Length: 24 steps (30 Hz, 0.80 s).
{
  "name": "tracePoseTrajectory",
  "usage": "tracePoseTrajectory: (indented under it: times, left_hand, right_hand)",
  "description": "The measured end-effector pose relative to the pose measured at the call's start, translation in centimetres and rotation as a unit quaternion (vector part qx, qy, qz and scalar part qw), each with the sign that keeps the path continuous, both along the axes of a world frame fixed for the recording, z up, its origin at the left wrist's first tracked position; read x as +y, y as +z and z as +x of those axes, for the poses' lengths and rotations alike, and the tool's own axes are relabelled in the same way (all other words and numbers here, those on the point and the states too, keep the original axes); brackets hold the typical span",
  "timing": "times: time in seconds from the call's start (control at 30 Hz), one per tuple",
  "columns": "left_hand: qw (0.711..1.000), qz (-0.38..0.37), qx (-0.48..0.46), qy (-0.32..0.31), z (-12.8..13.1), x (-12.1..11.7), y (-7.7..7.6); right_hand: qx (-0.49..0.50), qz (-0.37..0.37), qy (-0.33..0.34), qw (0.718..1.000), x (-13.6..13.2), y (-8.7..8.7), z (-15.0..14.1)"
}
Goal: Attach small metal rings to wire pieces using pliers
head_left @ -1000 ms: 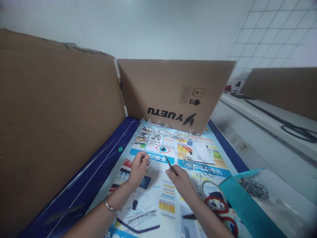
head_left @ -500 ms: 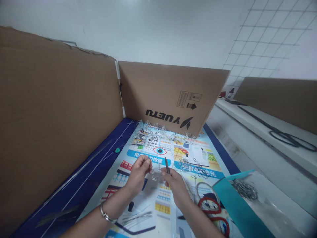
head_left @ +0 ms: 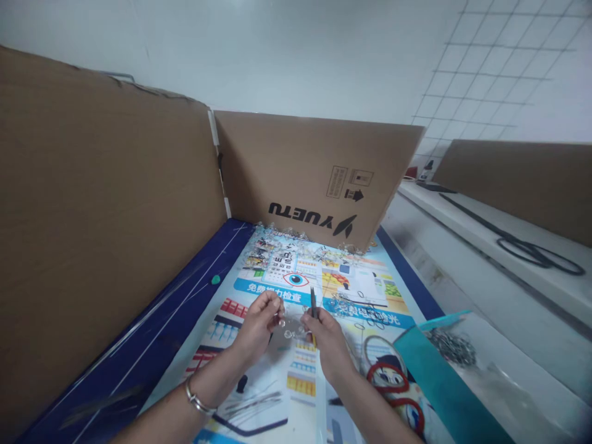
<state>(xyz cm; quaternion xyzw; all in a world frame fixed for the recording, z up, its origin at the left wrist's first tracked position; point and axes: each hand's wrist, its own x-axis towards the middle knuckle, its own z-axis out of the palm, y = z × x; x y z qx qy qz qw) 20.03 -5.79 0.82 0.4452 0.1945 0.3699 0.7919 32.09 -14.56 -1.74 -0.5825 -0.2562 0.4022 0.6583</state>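
My left hand [head_left: 263, 320] is closed in a pinch at the middle of the table, with a small piece of thin wire at its fingertips. Small clear loops [head_left: 289, 334] hang between my two hands from this wire piece; its exact shape is blurred. My right hand [head_left: 327, 338] is wrapped round slim pliers [head_left: 314, 303] with dark pointed jaws directed away from me and a bit of yellow at the handle. Its thumb and finger also come close to the clear loops. Whether they touch them I cannot tell.
Wire pieces [head_left: 370, 313] lie beyond my right hand, and more clear ones [head_left: 319, 251] along the cardboard wall [head_left: 296, 166]. Red-handled scissors [head_left: 391, 377] and a teal-edged box [head_left: 444, 364] holding metal bits [head_left: 456, 348] are at right. Loose wires [head_left: 254, 404] lie near my left forearm.
My right hand has turned slightly, so the pliers stand more upright. The clear loops between the hands have spread a little. The view has shifted slightly.
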Motion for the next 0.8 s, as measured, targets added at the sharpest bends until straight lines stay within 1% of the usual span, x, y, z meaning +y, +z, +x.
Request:
tracePoseTrajectory:
  times: [0.17, 0.27, 0.37, 0.47, 0.67, 0.8]
  left_hand:
    - [0.999, 0.001, 0.024, 0.021, 0.0, 0.2, -0.7]
    - [0.999, 0.018, 0.038, 0.034, 0.1, 0.5, -1.1]
    - [0.997, 0.039, 0.046, 0.044, 0.1, 0.8, -1.4]
    - [0.996, 0.041, 0.059, 0.049, 0.1, 1.0, -1.6]
    - [0.996, 0.03, 0.072, 0.044, 0.1, 1.1, -1.7]
    - [0.996, 0.019, 0.085, 0.023, 0.2, 1.0, -1.7]
  right_hand:
    - [-0.011, 0.01, -0.006, 1.0, 0.1, -0.2, 0.1]
    - [-0.015, 0.016, -0.016, 1.0, 0.1, -0.2, 0.2]
    - [-0.015, 0.016, -0.012, 1.0, 0.1, -0.4, 0.3]
    - [-0.018, 0.016, -0.013, 1.0, 0.2, -0.7, 0.5]
    - [-0.025, 0.014, -0.027, 0.999, 0.4, -1.2, 0.8]
    - [-0.033, 0.021, -0.021, 0.999, 0.2, -1.1, 0.8]
